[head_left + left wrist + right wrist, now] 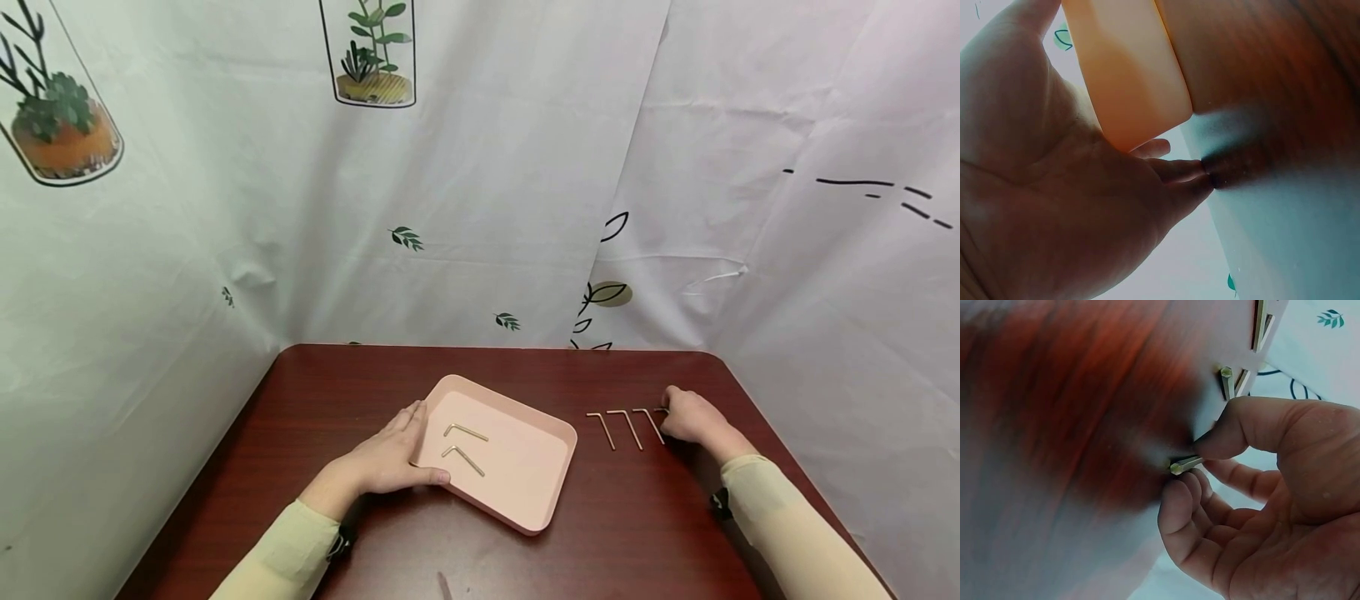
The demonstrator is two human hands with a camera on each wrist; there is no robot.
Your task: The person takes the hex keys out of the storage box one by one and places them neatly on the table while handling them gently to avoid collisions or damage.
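My left hand (390,454) rests against the left corner of a pink tray (517,487), its fingers straight along one side and its thumb over the near rim. Inside the tray lie two brass-coloured hex keys, an upper one (468,432) and a lower one (467,463). Out to the right, my right hand (693,417) pinches another hex key (1186,465) between thumb and fingertips, low at the tabletop; most of that key is hidden by the hand. Beside it, three more lie in a row: a left (604,429), a middle (632,429) and a right one (652,423).
Everything stands on a dark red-brown wooden table (615,533). White printed cloth (480,183) hangs behind it and at both sides. A small thin pale mark or object (444,585) shows at the bottom edge; I cannot tell what it is.
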